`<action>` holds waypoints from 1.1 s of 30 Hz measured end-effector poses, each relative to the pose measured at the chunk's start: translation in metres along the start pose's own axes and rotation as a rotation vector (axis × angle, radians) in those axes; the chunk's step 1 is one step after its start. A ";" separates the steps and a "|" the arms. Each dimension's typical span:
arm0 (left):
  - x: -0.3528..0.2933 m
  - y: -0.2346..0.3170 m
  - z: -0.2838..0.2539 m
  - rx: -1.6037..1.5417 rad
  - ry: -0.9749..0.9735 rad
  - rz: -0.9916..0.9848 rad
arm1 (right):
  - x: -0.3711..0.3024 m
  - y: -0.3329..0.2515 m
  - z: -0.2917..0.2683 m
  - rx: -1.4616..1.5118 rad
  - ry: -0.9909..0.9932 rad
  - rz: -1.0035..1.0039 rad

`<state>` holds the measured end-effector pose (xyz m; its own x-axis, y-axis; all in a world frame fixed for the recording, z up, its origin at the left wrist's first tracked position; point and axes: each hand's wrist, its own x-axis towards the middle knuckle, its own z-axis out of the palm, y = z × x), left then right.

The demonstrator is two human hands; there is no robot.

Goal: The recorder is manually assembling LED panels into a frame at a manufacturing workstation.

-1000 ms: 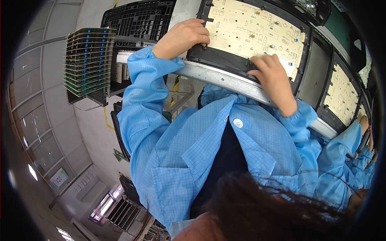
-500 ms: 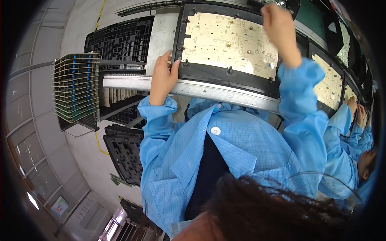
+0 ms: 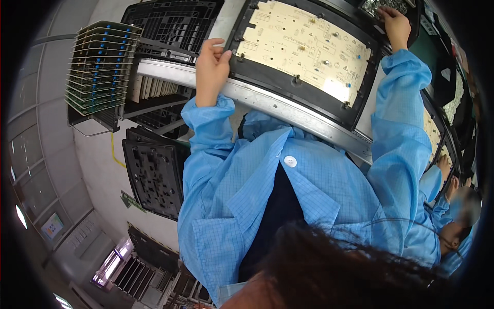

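Note:
A cream circuit board [image 3: 288,47] with a few small components lies in a black carrier frame [image 3: 288,84], clipped at its edges. My left hand [image 3: 212,69] is at the frame's left edge, fingers apart and thumb beside the rim, holding nothing. Beyond the frame's far right corner, my right hand [image 3: 396,27] reaches into a dark bin of small shiny metal parts [image 3: 385,6]. Its fingertips are bent together over the parts; whatever is between them is too small to make out.
A metal rail [image 3: 278,105] runs along the near side of the frame. At left stands a rack of stacked circuit boards [image 3: 100,69]; black carriers [image 3: 154,177] lean below it. Co-workers' hands [image 3: 446,172] work on more boards at the right.
My right hand has moved from above the board, away and right, to the parts bin. The view has shifted; my left hand stays by the frame's left edge.

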<state>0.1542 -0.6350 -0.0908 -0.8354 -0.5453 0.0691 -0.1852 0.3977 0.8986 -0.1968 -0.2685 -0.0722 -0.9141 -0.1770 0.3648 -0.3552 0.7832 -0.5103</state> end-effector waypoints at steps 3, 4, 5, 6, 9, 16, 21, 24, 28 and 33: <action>0.000 -0.001 0.000 -0.027 -0.004 0.002 | -0.034 -0.111 -0.037 0.507 0.049 0.527; 0.002 0.002 0.004 -0.014 -0.013 0.026 | -0.005 0.002 0.000 0.255 0.179 0.141; 0.002 0.001 0.003 0.011 -0.002 0.035 | -0.007 0.005 0.000 0.251 0.177 0.146; 0.001 -0.001 0.002 0.010 -0.009 0.033 | -0.008 0.007 0.001 0.283 0.113 0.143; -0.001 -0.005 -0.001 0.106 0.068 0.169 | -0.028 -0.013 0.000 0.378 -0.082 0.127; -0.004 -0.006 -0.003 0.106 0.133 0.225 | -0.140 -0.108 -0.021 0.469 -0.532 0.121; -0.001 -0.008 -0.003 0.071 0.112 0.112 | -0.159 -0.103 -0.016 0.450 -0.576 0.169; -0.001 -0.011 -0.004 0.033 0.124 0.094 | -0.158 -0.098 -0.027 0.530 -0.548 0.202; -0.010 0.013 -0.006 0.153 0.211 0.104 | -0.158 -0.073 -0.050 0.662 -0.351 0.239; -0.011 0.084 0.030 0.154 -0.125 0.375 | -0.182 0.002 -0.048 1.030 -0.372 0.706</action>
<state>0.1324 -0.5731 -0.0290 -0.9143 -0.2515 0.3176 0.0766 0.6624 0.7452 -0.0220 -0.2059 -0.1018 -0.9040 -0.2006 -0.3776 0.3873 -0.0105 -0.9219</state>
